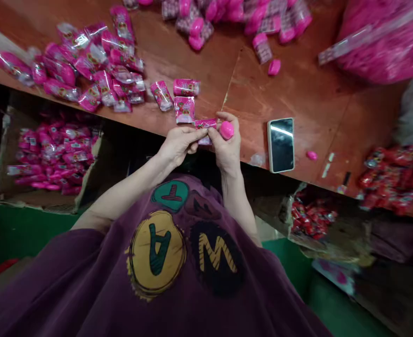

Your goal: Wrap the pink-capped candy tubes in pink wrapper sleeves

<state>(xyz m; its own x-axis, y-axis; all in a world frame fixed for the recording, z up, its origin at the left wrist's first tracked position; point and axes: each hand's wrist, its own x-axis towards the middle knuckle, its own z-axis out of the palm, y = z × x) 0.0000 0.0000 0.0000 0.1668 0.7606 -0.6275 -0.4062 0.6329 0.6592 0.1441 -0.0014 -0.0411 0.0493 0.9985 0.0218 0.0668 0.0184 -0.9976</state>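
At the table's near edge my two hands come together over a small pink printed wrapper (205,123). My left hand (180,144) pinches the wrapper from its left side, thumb and fingers closed. My right hand (229,146) is curled round a small container with a round bright pink cap (226,130), and its thumb also touches the wrapper. The container's body is mostly hidden by the fingers. Just beyond lie a flat pink packet (184,109), a wrapped pink roll (186,87) and a tilted wrapped piece (162,95).
Wrapped pink pieces (97,61) are heaped at the left, above a carton (87,180) of more. Pink-capped containers (262,48) lie at the back. A phone (281,145), a pink bag (385,51) and red packets (396,175) are at the right.
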